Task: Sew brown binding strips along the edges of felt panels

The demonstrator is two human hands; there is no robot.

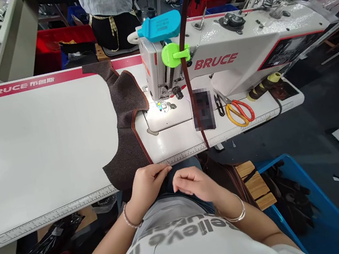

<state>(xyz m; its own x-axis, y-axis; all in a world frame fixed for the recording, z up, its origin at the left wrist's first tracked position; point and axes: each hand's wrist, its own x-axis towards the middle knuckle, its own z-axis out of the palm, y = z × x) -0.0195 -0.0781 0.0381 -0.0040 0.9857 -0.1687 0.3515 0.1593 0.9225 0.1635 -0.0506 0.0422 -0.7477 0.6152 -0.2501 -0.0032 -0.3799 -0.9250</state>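
A dark brown felt-like fabric piece (128, 138) with reddish-brown edge binding lies across the white sewing table, its near end hanging at the front edge. My left hand (148, 185) rests over that near end. Its thumb and fingers are pressed together, and whatever lies between the tips is too small to make out. Over my lap, my right hand (195, 183) hovers apart from the fabric, with loosely bent fingers slightly spread and nothing visible in them. The needle area of the white sewing machine (214, 44) is right of the fabric. A brown binding strip (188, 80) hangs down in front of the machine.
Right of the needle lie a blurred-out dark rectangle (204, 110), small thread snips (219, 105), scissors (241, 112) with orange and red handles, and a thread cone (264, 86). A blue bin (329, 204) with dark pieces stands at lower right. Another person (110, 1) is beyond the table.
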